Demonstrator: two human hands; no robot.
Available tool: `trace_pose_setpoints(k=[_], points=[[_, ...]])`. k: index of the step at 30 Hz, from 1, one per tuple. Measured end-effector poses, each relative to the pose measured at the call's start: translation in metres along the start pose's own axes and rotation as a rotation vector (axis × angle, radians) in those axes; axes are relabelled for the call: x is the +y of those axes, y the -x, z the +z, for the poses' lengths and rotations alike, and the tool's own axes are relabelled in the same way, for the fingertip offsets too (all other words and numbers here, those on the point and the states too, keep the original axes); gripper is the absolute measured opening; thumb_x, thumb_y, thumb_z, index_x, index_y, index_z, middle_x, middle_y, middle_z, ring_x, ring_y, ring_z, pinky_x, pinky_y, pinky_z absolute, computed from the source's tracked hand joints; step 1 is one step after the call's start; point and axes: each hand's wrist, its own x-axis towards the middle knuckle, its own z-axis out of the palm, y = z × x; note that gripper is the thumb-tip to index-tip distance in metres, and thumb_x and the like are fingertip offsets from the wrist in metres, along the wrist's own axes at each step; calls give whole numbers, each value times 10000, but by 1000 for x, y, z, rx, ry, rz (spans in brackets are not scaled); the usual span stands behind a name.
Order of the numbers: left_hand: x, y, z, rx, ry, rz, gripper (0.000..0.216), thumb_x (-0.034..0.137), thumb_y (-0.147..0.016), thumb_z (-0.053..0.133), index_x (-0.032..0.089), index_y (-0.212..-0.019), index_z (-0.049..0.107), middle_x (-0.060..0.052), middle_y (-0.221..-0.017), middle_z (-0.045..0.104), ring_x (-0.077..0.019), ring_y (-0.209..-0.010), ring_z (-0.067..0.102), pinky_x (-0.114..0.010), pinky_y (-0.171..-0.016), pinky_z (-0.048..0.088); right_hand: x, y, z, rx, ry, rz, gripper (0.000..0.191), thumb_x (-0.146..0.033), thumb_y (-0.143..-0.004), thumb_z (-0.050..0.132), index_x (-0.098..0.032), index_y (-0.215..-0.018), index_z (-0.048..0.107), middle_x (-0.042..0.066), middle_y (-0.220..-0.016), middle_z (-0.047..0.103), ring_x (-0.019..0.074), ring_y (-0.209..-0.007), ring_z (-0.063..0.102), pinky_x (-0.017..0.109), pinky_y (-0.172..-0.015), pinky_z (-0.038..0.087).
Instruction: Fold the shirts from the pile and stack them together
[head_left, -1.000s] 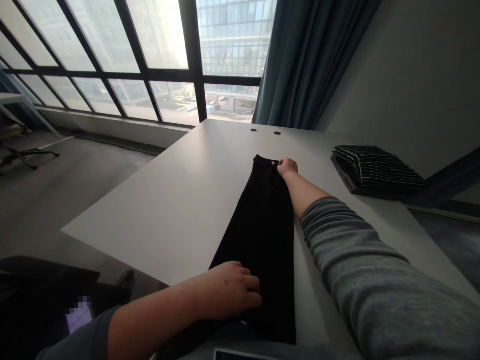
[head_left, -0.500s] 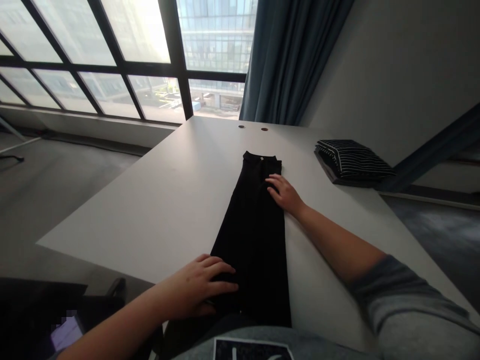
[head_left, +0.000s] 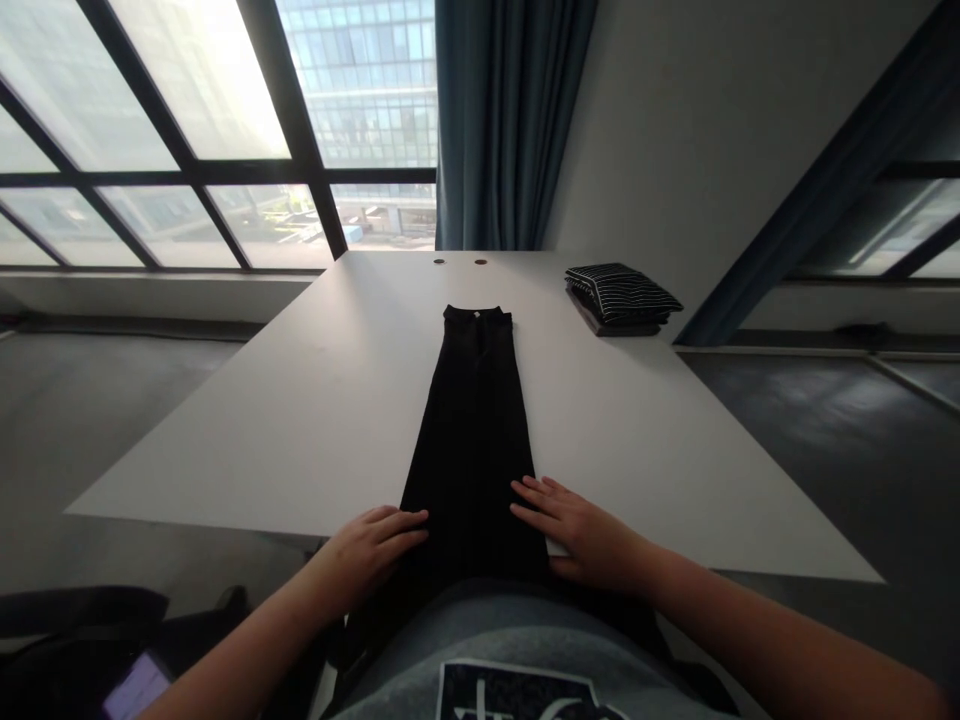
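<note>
Black trousers [head_left: 476, 420] lie lengthwise on the white table [head_left: 300, 420], the waistband with a small pale label at the far end. Their near end runs to the table's front edge, where my body hides it. My left hand [head_left: 375, 540] rests on the left border of the cloth near the front, fingers stretched out. Opposite it, my right hand [head_left: 574, 525] lies on the right border with its fingers spread and touching the fabric. Neither hand grips the cloth.
At the back right of the table sits a stack of folded clothes [head_left: 622, 295], a black and white striped piece on top. Two round cable holes are near the far edge. A blue curtain [head_left: 502, 120] and windows stand beyond. A lit screen [head_left: 139, 685] shows at lower left.
My right hand has slid from near the waistband down to the front part of the trousers. My left hand stays at the left border. The view has turned to the right.
</note>
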Motion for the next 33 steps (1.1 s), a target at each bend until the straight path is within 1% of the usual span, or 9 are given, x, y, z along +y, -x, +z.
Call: trace_pose_setpoints(k=[4,8,12,15,18,21,26,30,33], points=[[10,4,0,47,-3,70,436,39,-943,543,230,-1320,651,-85,-1415,678,-208,-1085,687,-372,-967,616,-10,12,15,106,75,-75,747,-28,-815,560,-252,-1528,553,110,-1551,553,318,-1508,434,592,-1232,358],[16,1,-2,139,36,113,264,148,-1019,508,219,-1201,685,-77,-1167,781,-192,-952,727,-324,-849,629,-20,21,20,232,15,-107,568,-80,-866,528,-238,-1397,653,106,-1400,683,290,-1369,584,564,-1174,429],[20,-8,-12,216,68,135,272,174,-1007,500,224,-1206,680,-71,-1062,797,-198,-932,749,-339,-847,616,-29,19,4,348,-174,-106,312,-179,-980,531,-239,-1238,696,87,-1168,772,214,-1119,713,484,-1143,477],[15,-19,-28,266,70,101,258,181,-991,531,226,-1191,688,-64,-1037,798,-194,-929,754,-330,-852,606,-31,12,-16,414,-272,-5,242,-243,-1008,547,-254,-1193,703,70,-1094,775,203,-1041,728,425,-1075,535],[3,-36,-45,337,77,37,204,201,-996,559,224,-1137,705,-48,-1003,801,-182,-910,757,-304,-844,594,-24,-1,-36,482,-339,143,227,-313,-1014,556,-267,-1160,724,61,-1080,779,218,-995,742,373,-932,594],[-13,-54,-59,394,114,-49,175,251,-1004,572,216,-1095,717,-43,-996,801,-177,-897,756,-285,-832,585,-13,-19,-53,581,-392,255,236,-383,-994,582,-256,-1117,737,49,-1005,780,223,-906,739,354,-838,597],[-45,-89,-74,346,192,-208,236,348,-990,559,200,-1076,723,-31,-919,778,-134,-687,677,-230,-624,532,16,-50,-73,670,-463,371,267,-436,-955,600,-220,-1036,735,37,-906,748,218,-835,698,341,-773,560],[-79,-121,-71,312,209,-279,277,402,-956,562,203,-1064,722,-14,-841,756,-152,-715,670,-264,-707,531,47,-72,-79,664,-481,436,272,-452,-920,623,-205,-959,730,23,-842,732,205,-781,672,320,-739,537],[-105,-143,-54,231,239,-323,285,415,-936,560,211,-1047,725,-3,-812,747,-159,-727,668,-283,-752,519,72,-84,-70,615,-510,472,266,-431,-914,619,-199,-969,737,23,-860,749,211,-804,686,321,-761,535]])
